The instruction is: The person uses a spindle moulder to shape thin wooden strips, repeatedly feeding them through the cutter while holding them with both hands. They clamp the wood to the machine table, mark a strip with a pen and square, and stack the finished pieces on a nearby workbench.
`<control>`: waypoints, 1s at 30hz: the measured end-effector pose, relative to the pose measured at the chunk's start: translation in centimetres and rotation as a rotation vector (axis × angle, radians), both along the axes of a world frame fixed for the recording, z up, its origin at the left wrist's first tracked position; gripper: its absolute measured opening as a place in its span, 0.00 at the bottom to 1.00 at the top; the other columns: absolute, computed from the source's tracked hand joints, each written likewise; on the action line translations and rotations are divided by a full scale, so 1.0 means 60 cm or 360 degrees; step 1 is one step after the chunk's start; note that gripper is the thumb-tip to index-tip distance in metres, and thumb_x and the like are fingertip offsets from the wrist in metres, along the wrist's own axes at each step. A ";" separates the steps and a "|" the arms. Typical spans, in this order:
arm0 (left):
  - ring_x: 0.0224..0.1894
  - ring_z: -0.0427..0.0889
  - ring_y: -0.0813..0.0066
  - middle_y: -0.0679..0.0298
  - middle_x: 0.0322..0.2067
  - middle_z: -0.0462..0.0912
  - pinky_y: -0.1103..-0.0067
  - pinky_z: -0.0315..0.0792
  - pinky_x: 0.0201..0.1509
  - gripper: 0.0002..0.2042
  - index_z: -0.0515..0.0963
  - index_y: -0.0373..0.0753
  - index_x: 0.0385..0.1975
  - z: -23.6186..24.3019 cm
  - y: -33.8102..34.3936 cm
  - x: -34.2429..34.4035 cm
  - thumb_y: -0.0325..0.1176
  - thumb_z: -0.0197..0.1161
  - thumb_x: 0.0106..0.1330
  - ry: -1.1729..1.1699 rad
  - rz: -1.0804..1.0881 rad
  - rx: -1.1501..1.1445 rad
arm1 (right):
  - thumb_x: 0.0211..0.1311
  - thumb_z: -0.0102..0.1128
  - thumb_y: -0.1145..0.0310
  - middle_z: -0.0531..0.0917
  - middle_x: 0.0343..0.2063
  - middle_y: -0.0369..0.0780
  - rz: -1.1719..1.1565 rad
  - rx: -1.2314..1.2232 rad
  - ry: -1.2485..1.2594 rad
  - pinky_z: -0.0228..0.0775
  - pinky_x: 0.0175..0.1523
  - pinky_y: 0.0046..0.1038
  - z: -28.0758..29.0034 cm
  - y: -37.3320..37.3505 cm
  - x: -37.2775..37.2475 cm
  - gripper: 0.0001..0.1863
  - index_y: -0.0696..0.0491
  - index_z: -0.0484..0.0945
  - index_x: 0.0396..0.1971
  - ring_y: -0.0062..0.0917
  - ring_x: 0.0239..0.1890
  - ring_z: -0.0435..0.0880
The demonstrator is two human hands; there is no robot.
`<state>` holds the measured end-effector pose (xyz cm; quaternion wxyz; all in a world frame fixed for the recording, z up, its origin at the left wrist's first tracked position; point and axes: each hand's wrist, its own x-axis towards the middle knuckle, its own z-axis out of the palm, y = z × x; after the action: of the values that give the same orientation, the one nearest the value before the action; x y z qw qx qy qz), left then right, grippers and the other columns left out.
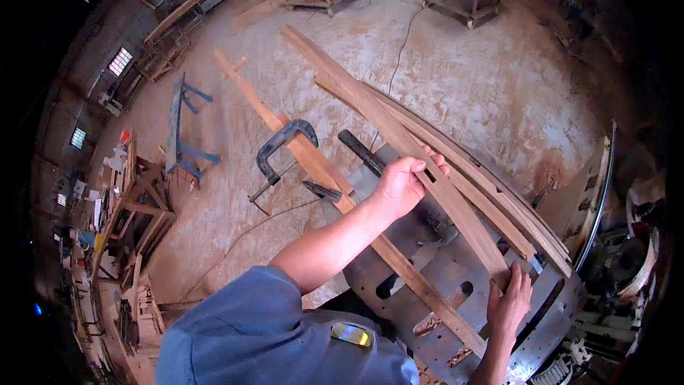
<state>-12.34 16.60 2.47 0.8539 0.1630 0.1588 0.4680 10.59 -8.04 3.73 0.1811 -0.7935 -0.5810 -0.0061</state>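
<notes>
A long wooden board [388, 125] with a small slot cut in it slants from the far left toward me, over a metal machine table [509, 317]. My left hand [402, 184] is closed around its edge beside the slot, thumb on top. My right hand [511, 299] holds the near end, fingers along its outer side and thumb near the end face. Several more boards [491, 199] lie to the right, under and beside the held one. Left of my left hand, a C-clamp [285, 144] grips a long wooden strip [313, 164] that runs across the table.
A dark metal bar [361, 152] sticks out at the table's far edge. Cables [407, 43] trail over the floor. A blue metal stand [177, 128] and a wooden frame [146, 203] stand at left. Wheeled wooden carts [467, 0] carry timber at the back. Machine parts [630, 257] crowd the right.
</notes>
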 end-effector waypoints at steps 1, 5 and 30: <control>0.50 0.78 0.53 0.53 0.45 0.78 0.60 0.70 0.60 0.15 0.70 0.38 0.47 0.012 -0.003 0.002 0.28 0.53 0.58 -0.0033 -0.0020 -0.0017 | 0.49 0.65 0.72 0.75 0.46 0.46 -0.0009 0.0032 -0.0011 0.65 0.53 0.41 -0.002 -0.009 -0.004 0.29 0.55 0.69 0.55 0.43 0.49 0.73; 0.47 0.79 0.56 0.53 0.43 0.79 0.62 0.71 0.56 0.13 0.73 0.38 0.44 0.035 -0.007 0.049 0.32 0.54 0.58 0.0012 -0.0100 0.0072 | 0.48 0.65 0.72 0.77 0.42 0.45 -0.0127 0.0202 0.0014 0.67 0.51 0.42 -0.004 -0.036 0.002 0.24 0.54 0.74 0.49 0.43 0.47 0.75; 0.59 0.72 0.52 0.49 0.53 0.75 0.56 0.66 0.64 0.21 0.66 0.29 0.59 0.055 -0.085 0.017 0.36 0.52 0.71 0.0790 -0.0910 0.0584 | 0.48 0.61 0.63 0.80 0.35 0.41 -0.0198 -0.0127 0.0111 0.63 0.52 0.34 0.042 0.025 -0.020 0.20 0.47 0.78 0.44 0.32 0.47 0.77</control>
<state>-11.32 11.48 5.75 0.8420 0.4577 0.2221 0.1793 9.37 -6.56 6.25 0.1688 -0.8343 -0.5238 0.0335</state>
